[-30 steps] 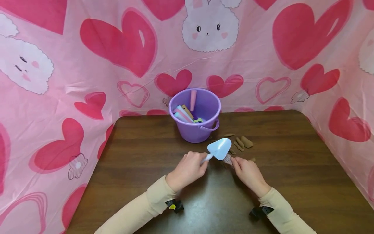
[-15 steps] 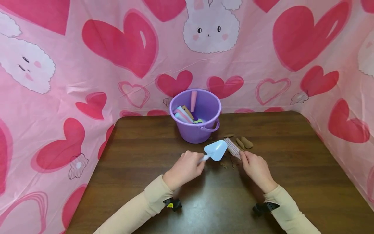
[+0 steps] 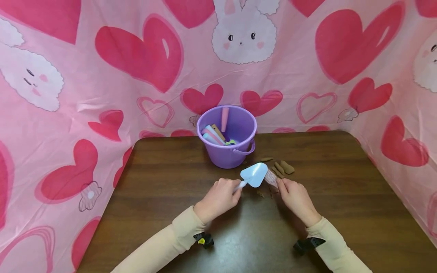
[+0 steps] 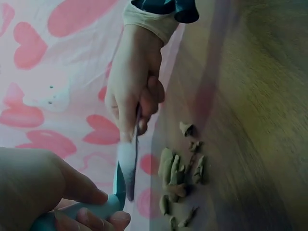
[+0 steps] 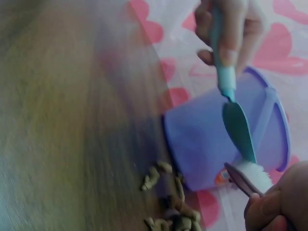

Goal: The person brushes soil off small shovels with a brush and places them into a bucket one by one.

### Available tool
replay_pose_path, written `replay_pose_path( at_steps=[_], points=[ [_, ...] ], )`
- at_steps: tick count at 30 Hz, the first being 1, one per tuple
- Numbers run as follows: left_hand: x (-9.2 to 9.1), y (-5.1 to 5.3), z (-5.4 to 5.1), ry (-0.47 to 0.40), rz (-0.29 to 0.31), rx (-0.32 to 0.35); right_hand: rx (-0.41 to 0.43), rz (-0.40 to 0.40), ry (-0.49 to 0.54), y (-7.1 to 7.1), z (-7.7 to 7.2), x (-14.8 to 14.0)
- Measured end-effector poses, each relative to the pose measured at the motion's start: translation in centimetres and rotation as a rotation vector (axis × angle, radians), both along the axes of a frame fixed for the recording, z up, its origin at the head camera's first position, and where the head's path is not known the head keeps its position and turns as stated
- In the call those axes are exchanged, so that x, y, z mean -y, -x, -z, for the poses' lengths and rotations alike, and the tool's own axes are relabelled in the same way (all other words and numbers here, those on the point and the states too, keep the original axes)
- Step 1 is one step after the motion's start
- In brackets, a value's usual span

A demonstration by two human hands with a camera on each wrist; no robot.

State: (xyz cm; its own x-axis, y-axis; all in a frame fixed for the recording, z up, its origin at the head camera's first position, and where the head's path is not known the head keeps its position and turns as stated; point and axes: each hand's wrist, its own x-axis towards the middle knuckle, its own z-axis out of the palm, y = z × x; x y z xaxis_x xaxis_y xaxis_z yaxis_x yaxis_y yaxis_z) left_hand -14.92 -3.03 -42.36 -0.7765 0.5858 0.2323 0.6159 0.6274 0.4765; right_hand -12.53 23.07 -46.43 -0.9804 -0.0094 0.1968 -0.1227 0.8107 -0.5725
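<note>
My left hand (image 3: pixel 218 197) grips the handle of a small light-blue trowel (image 3: pixel 254 175), blade raised above the table. My right hand (image 3: pixel 297 199) holds a brush (image 3: pixel 270 177) with pale bristles by its handle, just right of the blade. In the right wrist view, the end of the trowel (image 5: pixel 238 127) meets the white bristles of the brush (image 5: pixel 257 175). Seen from the left wrist, blade and brush (image 4: pixel 126 163) overlap. Brown clay-like pieces (image 3: pixel 287 167) lie beyond the right hand, with small crumbs (image 3: pixel 260 194) below the tools.
Behind the tools stands a purple bucket (image 3: pixel 225 155) holding a pink-handled item (image 3: pixel 225 119) and several other coloured pieces. The dark wooden table (image 3: pixel 164 163) ends at a pink curtain (image 3: pixel 191 72) with hearts and rabbits.
The brush moved right and out from beside the blade, showing its bristles fully, then came back left against the trowel's edge. The trowel shifted slightly left and back.
</note>
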Motion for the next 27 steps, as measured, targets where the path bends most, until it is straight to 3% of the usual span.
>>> replay_pose_path(
  at_steps=[5, 12, 17, 20, 24, 27],
  points=[
    [0.3, 0.1, -0.4, -0.005, 0.006, 0.019, 0.001, 0.01, -0.004, 0.1, 0.0, -0.2],
    [-0.3, 0.2, -0.5, -0.008, 0.015, 0.031, 0.065, -0.147, 0.005, -0.1, 0.9, 1.5],
    [-0.2, 0.2, -0.5, 0.02, 0.017, -0.012, 0.0, -0.09, 0.009, 0.0, 0.8, 0.9],
    [0.0, 0.3, -0.8, 0.033, 0.028, 0.015, -0.026, -0.045, 0.001, 0.2, 0.6, 0.0],
    [0.1, 0.3, -1.1, 0.028, 0.038, 0.07, -0.006, -0.012, 0.009, 0.3, 0.5, -0.4],
    [0.1, 0.3, -1.2, 0.021, 0.041, 0.073, 0.034, -0.059, 0.004, 0.1, 0.6, 0.2]
  ],
)
